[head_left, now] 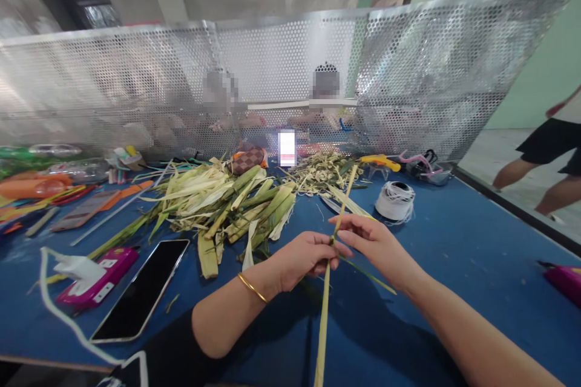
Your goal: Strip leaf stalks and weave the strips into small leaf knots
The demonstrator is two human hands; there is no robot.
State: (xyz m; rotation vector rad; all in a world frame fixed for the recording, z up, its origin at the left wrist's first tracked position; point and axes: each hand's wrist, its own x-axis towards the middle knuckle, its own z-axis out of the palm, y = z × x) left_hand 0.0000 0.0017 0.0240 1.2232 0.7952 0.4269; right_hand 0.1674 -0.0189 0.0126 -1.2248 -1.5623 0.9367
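My left hand (312, 257), with a gold bangle on the wrist, pinches long pale-green leaf strips (323, 320) where they cross. Opposite it, my right hand (363, 236) has its thumb and fingers closed on the strips at the same crossing. One strip runs from below my hands up past the fingertips, and a thinner green end sticks out to the lower right. The crossing itself is partly hidden by my fingers. Left of my hands lies a heap of pale-green husk-like leaves (222, 205), with smaller scraps (324, 172) behind.
A spool of white string (394, 201) stands on the blue table (385, 338) at the right. A phone (143, 290) and a magenta power strip (97, 278) with a white cable lie left. Perforated metal panels (281, 54) rise behind; people show through them. Another person (551, 145) stands right.
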